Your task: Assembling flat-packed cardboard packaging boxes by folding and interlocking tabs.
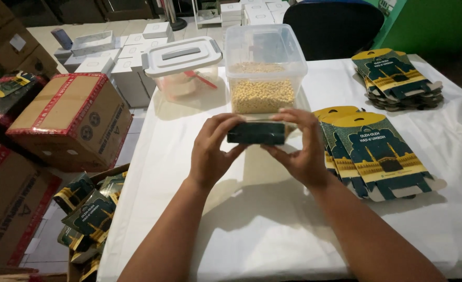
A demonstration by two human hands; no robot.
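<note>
My left hand (210,154) and my right hand (300,149) hold a small dark green box (256,133) between them, just above the table (273,230). The fingers (221,125) of my left hand curl over its left end, the thumb below. The fingers of my right hand wrap the right end the same way. Both grasps are closed on the box, not clenched into fists.

The box lies level, its long axis running left to right across my view, a long side face turned toward me. Its ends are hidden under my fingers, and I cannot make out whether its flaps are shut.

Just behind it stands a clear tub (262,68) of small yellow beans, open on top. Left of that sits a lidded tub (184,65). To my right lies a stack of flat, unfolded cartons (382,154), with another stack (398,78) further back.
</note>
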